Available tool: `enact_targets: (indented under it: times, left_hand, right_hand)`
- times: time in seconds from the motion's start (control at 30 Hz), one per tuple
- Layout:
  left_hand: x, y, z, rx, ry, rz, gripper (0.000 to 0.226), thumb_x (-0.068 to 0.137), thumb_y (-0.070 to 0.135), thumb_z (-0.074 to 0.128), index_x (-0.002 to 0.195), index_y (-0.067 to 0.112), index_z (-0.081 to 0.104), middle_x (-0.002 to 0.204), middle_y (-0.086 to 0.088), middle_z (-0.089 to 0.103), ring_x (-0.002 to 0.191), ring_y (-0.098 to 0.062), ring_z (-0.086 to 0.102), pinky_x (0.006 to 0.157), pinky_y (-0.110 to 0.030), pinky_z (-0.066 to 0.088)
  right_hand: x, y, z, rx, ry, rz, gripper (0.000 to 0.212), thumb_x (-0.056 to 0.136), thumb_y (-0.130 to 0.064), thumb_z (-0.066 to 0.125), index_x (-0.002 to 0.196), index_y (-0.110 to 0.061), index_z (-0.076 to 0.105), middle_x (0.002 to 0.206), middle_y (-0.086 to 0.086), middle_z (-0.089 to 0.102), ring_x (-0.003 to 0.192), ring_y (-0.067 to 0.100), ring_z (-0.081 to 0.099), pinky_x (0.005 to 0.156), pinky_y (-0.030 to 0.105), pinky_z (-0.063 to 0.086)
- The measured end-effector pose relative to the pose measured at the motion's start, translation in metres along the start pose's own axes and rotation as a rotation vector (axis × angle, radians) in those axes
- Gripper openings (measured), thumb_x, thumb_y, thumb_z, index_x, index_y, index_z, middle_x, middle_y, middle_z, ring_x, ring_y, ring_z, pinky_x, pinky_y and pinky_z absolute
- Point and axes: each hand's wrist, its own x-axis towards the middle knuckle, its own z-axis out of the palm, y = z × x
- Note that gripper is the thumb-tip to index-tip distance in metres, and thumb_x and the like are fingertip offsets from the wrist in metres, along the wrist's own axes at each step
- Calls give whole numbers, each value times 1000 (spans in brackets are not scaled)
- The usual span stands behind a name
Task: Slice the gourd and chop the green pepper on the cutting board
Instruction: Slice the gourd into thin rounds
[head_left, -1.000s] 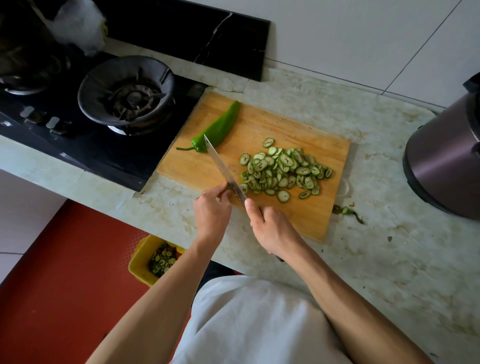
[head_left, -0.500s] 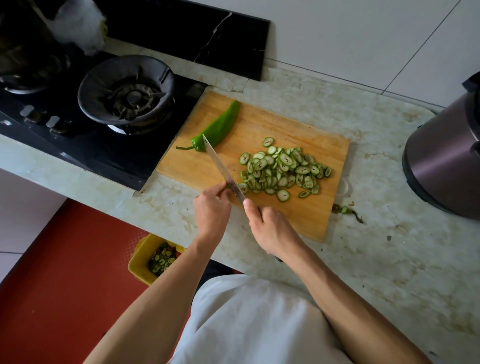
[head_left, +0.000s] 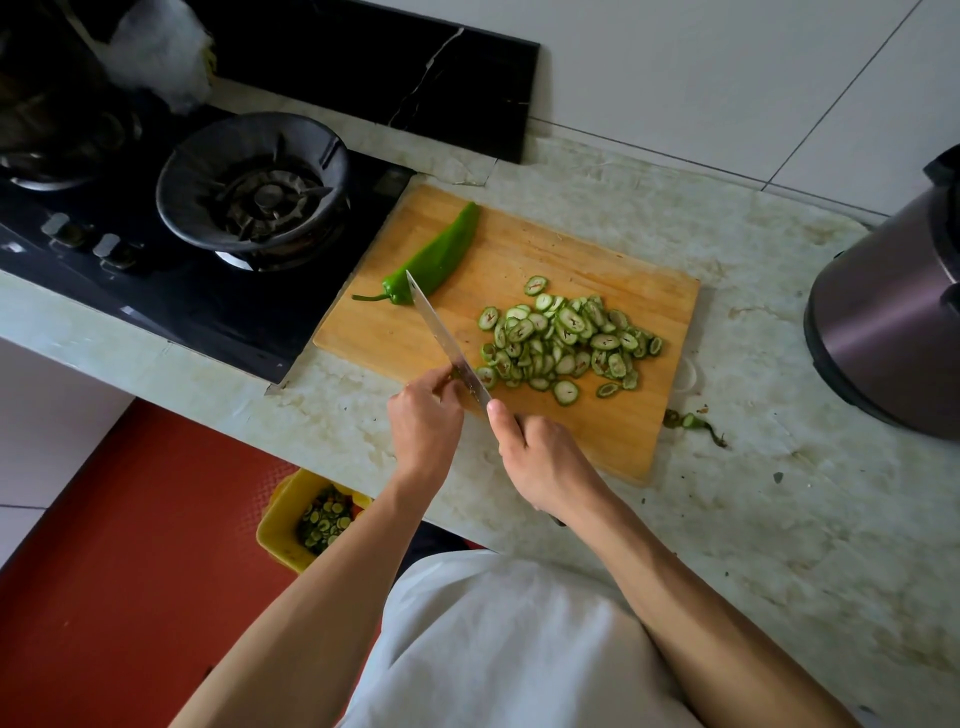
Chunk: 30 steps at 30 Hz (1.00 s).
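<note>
Gourd stub: a small dark green end piece at the near left edge of the cutting board, pinched at the left hand's fingertips and touching the knife blade; mostly hidden by the fingers.
Gourd slices: a loose heap of round slices on the right half of the cutting board, just right of the blade; the heap looks the same as half a second ago.
Green pepper: whole, lying on the far left corner of the board, stem toward the near left; it has not moved.
Cutting board: wooden, flat on the table, beside the stove.
Knife: blade runs from the right hand toward the pepper, tip just beside the pepper's stem end; position almost as in the earlier frame.
Left hand: fingers curled, pinching the gourd stub against the blade, as before.
Right hand: fingers wrapped round the knife handle, thumb along the blade's base; grip unchanged.
Table: pale marbled top, with green scraps just off the board's near right corner.
Stove: black gas hob left of the board.
Cooker: dark metallic pot at the right edge.
Yellow bin: on the floor below the table edge, holding green scraps.
</note>
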Motion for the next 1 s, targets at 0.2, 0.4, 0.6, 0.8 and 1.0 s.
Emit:
enact_targets:
  times: [0.2, 0.4, 0.6, 0.8, 1.0]
  left_hand:
    - [0, 0, 0, 12, 0, 0, 24, 91, 4, 64, 110, 12, 77, 96, -4, 77, 74, -9, 59, 66, 4, 34]
    - [0, 0, -1, 6, -16, -8, 26, 91, 4, 63, 110, 14, 77, 93, -2, 77, 74, -13, 62, 71, -13, 42]
    - [2, -1, 0, 15, -13, 0, 25, 91, 3, 61, 107, 12, 78, 88, -3, 76, 69, -14, 59, 61, -5, 39]
    - [4, -5, 1, 33, -16, -5, 24, 92, 6, 62, 108, 12, 78, 91, -3, 77, 71, -15, 62, 64, -10, 39]
    - [1, -2, 1, 10, 9, 7, 25, 90, 2, 63, 107, 11, 78, 89, -5, 76, 69, -12, 56, 62, -1, 35]
  right_hand:
    - [-1, 0, 0, -4, 0, -14, 64, 103, -51, 36, 52, -12, 39, 54, 2, 51, 58, 22, 49, 60, 26, 31]
    - [1, -1, 1, -16, -7, -7, 63, 104, -50, 35, 53, -13, 39, 56, 3, 51, 61, 23, 49, 61, 25, 30]
    - [2, -3, 2, -25, -5, -4, 66, 103, -52, 34, 51, -12, 38, 51, 1, 48, 51, 16, 46, 60, 27, 31]
    - [5, -6, 1, -27, -27, -14, 67, 103, -54, 31, 52, -12, 40, 53, 3, 50, 54, 21, 49, 61, 29, 35]
    - [-2, -2, -3, -41, -32, 24, 68, 103, -55, 30, 56, -8, 46, 58, 4, 55, 66, 26, 53, 64, 28, 32]
